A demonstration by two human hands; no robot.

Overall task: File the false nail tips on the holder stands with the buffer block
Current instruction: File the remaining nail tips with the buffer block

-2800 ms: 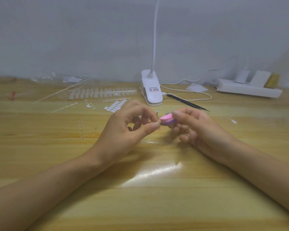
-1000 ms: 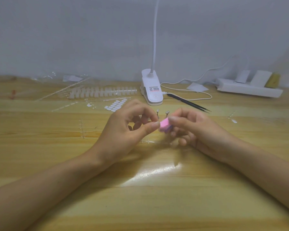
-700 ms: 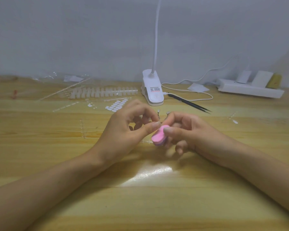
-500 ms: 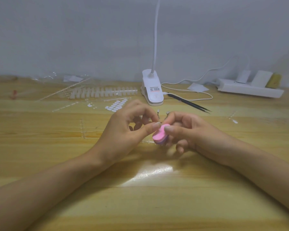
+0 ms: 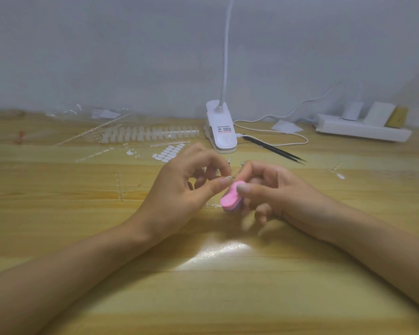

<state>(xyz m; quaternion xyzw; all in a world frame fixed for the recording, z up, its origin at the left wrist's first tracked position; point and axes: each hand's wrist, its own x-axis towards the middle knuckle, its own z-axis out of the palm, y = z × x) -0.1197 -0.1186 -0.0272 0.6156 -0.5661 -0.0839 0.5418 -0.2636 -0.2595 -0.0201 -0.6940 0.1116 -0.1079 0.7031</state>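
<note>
My right hand (image 5: 271, 189) pinches a small pink buffer block (image 5: 230, 199) between thumb and fingers, its long pink face turned up and tilted toward me. My left hand (image 5: 179, 192) sits just left of it, thumb and forefinger pinched together at the block's upper end; what they hold is too small to make out. Two thin holder stands (image 5: 229, 161) poke up just behind the fingers. A strip of false nail tips (image 5: 153, 134) lies at the back left.
A white clip lamp (image 5: 220, 131) stands at the back centre with its cable looping right. Black tweezers (image 5: 273, 149) lie right of it. A white power strip (image 5: 363, 131) sits at the back right. Small white adhesive tabs (image 5: 168, 153) and clear plastic strips lie behind my left hand.
The buffer block has swung from lying flat and high beside my left fingertips to tilted down and toward me. My right hand shifted slightly lower; my left hand stayed put.
</note>
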